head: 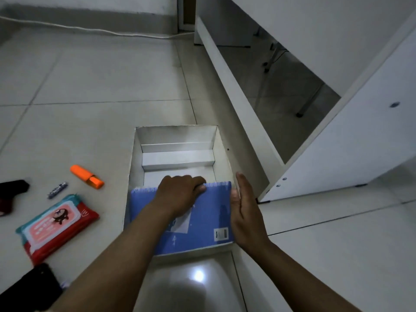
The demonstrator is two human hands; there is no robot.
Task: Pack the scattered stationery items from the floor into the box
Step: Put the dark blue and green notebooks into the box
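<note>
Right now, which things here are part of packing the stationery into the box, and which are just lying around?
Part of the job:
white box
blue spiral notebook, under both hands
orange highlighter
small pen-like stick

Just lying about:
wet wipes pack
black phone
dark object at left edge
white cable

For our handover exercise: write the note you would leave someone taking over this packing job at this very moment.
Left hand grips the spiral edge of the blue notebook, which sits tilted in the white box. Right hand lies flat along the box's right wall.
Done: notebook nearly in.
Left on the floor: orange highlighter, small pen-like item, wipes pack, and dark objects at the left edge.
</note>
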